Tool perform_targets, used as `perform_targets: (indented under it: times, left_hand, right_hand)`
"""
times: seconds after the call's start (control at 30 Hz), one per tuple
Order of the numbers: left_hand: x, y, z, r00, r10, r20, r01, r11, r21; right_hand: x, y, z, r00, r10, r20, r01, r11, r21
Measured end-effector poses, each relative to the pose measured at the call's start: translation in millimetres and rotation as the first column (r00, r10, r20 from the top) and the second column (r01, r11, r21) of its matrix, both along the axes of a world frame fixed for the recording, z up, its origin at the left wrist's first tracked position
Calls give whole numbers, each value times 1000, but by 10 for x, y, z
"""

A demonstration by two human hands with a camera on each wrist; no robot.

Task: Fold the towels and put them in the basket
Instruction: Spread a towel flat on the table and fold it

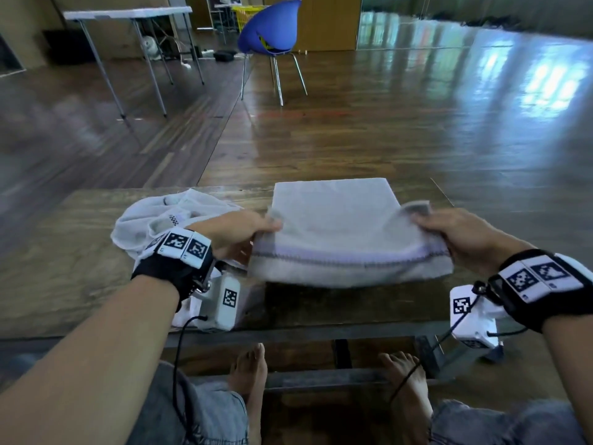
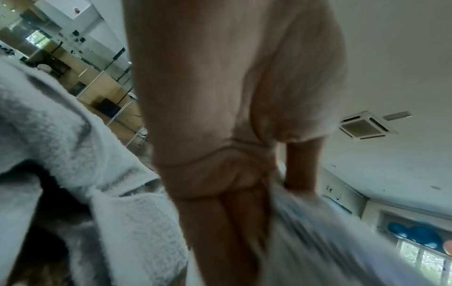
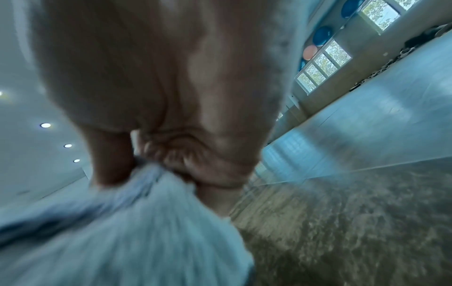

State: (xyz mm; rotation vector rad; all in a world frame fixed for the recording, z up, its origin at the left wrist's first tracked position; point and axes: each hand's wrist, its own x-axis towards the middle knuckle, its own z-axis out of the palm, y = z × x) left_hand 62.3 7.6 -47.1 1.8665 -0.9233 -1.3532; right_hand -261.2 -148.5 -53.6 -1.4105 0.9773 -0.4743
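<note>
Left hand (image 1: pixel 236 234), right hand (image 1: pixel 455 234), pinching towel (image 1: pixel 340 232) corners

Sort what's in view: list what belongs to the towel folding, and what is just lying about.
Part of the job:
grey towel, a near corner held by each hand
left hand
right hand
crumpled white cloth on the wooden table

Just lying about:
blue chair
white folding table
</note>
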Motion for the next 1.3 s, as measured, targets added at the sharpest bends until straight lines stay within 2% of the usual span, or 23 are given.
perform_targets:
  times: [0.07,0.1,0.17,0.27,0.33,0.4,0.47,0.57,0.63,0.73,0.87,0.97,1.07,1.13,1.2,1.27,1.3]
  left_hand:
    - [-6,62,20,993,-116,-19,118,976,183]
    - [-3,79,33,988,-151,-33,154,961,230]
    - [15,80,54,981,-195,-12,191,945,265]
    - [75,26,27,989,-128,79,113,978,178]
    - [116,-44,-43,996,-5,89,4,1000,7]
    - [152,-120,-127,981,138,135,-113,977,-179]
    - [183,-173,-219,945,242,219,-173,940,-293]
    - [182,-217,-354,879,254,403,-117,936,-333]
    - [146,-242,-423,842,211,497,-50,947,-317]
    - [93,-284,-525,790,133,598,65,952,-299]
    - [38,-326,-566,760,27,650,179,952,-249]
    - [-1,-359,-460,650,-80,755,242,964,-107]
    - [-35,-394,-286,624,-266,735,295,951,93]
    - [-40,-385,-200,622,-418,662,357,904,236]
    - [-10,-349,-172,680,-454,575,384,889,248]
    - [51,-333,-180,786,-302,539,293,950,105]
    - [85,-339,-183,811,-200,550,220,975,31]
  right_hand:
    - [-34,85,63,971,210,-111,-183,960,214]
    - [-47,115,87,949,277,-154,-232,939,254]
    - [-53,132,104,924,311,-221,-262,938,226]
    - [-6,81,41,956,174,-236,-180,984,-5]
    - [45,8,-56,991,-2,-133,-13,994,-108]
    - [106,-58,-141,986,-163,-16,159,975,-154]
    - [144,-136,-218,973,-230,-32,211,932,-295]
    - [147,-226,-317,937,-258,-236,88,827,-556]
    - [147,-244,-382,916,-238,-324,-5,799,-602]
    - [171,-190,-461,888,-167,-428,-153,771,-618]
    - [243,-138,-523,855,-110,-506,-270,739,-618]
    - [328,-152,-493,759,-40,-650,-421,731,-537]
    - [356,-178,-355,705,2,-710,-464,758,-458]
    - [346,-187,-261,731,8,-683,-433,779,-454]
    - [339,-175,-219,807,-41,-589,-342,781,-522]
    - [344,-174,-214,881,-134,-454,-186,784,-592]
    - [345,-186,-221,901,-196,-388,-100,776,-623]
